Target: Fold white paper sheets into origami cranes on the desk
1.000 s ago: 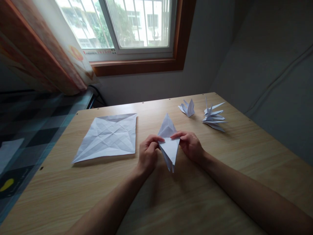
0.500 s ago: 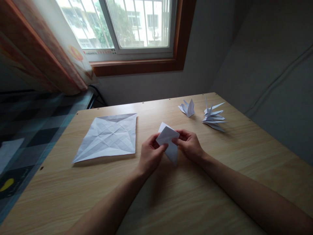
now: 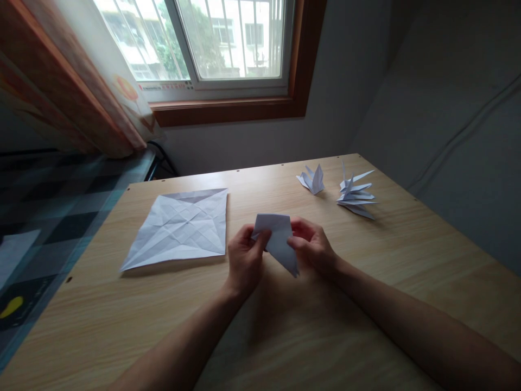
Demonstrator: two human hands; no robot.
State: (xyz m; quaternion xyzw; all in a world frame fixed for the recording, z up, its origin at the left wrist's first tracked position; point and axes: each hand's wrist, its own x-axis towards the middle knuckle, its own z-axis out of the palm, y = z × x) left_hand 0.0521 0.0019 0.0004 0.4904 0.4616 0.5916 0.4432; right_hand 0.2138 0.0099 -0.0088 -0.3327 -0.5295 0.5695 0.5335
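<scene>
Over the wooden surface point(image 3: 101, 304), reaching in from either side with left hand point(image 3: 245, 260) and right hand point(image 3: 314, 245), thumbs uppermost; pinching folded paper point(image 3: 279, 231) between the fingers point(image 3: 262, 241) of both; pointing its narrow tip toward the body and slightly right, with long axis slanting likewise, blunt edge toward the window point(image 3: 240, 41)

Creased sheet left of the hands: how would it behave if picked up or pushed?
The creased sheet is probably light, since it looks like thin paper. Crisscrossed with folds, it would likely flex along them. With nothing on top, it may slide easily across the table.
</scene>
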